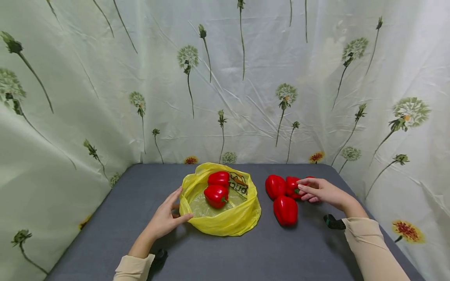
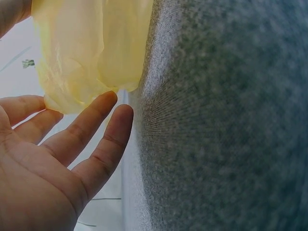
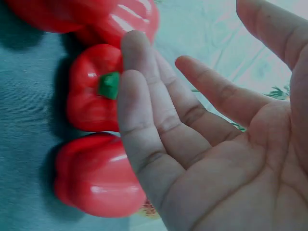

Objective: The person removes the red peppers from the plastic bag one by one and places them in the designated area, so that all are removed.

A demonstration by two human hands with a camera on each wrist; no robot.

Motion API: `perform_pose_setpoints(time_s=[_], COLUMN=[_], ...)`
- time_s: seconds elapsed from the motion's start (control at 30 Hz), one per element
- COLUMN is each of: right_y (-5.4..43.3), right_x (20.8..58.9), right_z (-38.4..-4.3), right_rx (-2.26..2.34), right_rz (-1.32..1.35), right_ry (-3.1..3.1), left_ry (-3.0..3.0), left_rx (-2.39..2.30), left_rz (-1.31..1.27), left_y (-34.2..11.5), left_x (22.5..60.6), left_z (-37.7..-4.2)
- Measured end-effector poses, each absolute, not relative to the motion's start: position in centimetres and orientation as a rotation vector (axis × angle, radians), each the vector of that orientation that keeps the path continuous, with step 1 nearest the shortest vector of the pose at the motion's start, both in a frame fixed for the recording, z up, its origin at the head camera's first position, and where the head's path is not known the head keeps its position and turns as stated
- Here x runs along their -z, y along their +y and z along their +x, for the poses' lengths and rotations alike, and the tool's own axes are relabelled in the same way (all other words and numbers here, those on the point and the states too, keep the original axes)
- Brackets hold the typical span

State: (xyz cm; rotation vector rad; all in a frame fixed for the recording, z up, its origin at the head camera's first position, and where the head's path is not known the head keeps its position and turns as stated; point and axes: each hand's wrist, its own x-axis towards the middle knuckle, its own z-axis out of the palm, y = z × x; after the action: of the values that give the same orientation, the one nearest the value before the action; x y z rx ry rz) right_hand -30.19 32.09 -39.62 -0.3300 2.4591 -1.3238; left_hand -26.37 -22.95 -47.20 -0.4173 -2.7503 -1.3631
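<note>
Four red peppers point(image 1: 285, 210) right of yellow bag point(image 1: 228, 225), by my right hand point(image 1: 325, 194).
Its fingers relaxed, holding nothing; my left hand point(image 1: 163, 219) spread at bag's left side.

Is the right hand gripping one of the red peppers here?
No, the right wrist view shows the right hand with its palm bare and its fingers wrapped around nothing.

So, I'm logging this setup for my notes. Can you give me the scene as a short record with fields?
container: yellow plastic bag, mouth open, on a grey table
inside: two red peppers
outside: four more red peppers, on the table to the bag's right
left hand: at the bag's left side, fingers apart
right hand: over the outside group, holding nothing; contact unclear
backdrop: light cloth with a flower print
</note>
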Motion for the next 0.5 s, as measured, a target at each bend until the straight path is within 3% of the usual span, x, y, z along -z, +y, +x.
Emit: perform_pose_setpoints(time_s=[0.5], right_y=[30.2], right_x=[36.3], right_z=[-31.5], right_rx=[1.294], right_rz=[-0.387], right_ry=[2.628], left_ry=[-2.756], left_rx=[1.345], left_rz=[-0.426], left_y=[-22.7], left_x=[47.5], left_z=[-26.5])
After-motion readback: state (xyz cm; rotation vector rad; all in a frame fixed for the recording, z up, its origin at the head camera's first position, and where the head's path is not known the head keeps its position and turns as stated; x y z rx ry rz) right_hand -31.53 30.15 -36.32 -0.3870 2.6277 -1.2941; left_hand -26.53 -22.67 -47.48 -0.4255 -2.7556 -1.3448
